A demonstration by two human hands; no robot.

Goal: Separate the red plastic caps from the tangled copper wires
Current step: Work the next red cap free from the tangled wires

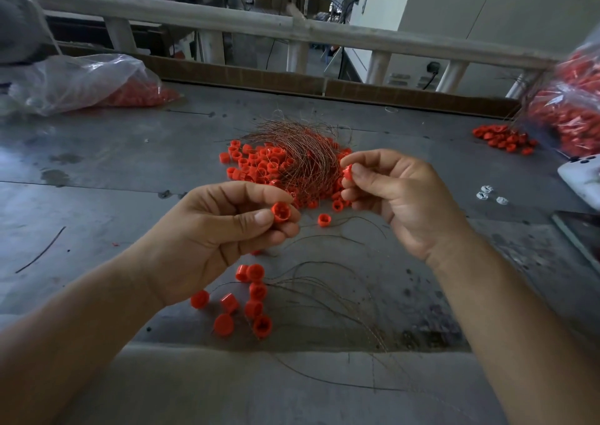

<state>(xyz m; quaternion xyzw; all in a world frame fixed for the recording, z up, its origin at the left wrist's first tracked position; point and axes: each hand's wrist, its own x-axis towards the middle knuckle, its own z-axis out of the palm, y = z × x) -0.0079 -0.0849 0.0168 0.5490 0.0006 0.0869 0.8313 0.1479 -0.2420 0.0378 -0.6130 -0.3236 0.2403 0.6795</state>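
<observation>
Low in the centre of the frame, loose red caps (pixel 256 308) lie on the counter (pixel 97 171). Above them my left hand (pixel 224 230) pinches one red cap (pixel 281 212) and my right hand (pixel 399 197) pinches another cap (pixel 348 171). Behind, at the middle of the frame, the tangled copper wires (pixel 302 158) lie over a heap of caps (pixel 253 165).

One head-worn camera looks forward and down, close above the left hand (pixel 227 230) and right hand (pixel 399 197), across the table (pixel 130 171).
</observation>
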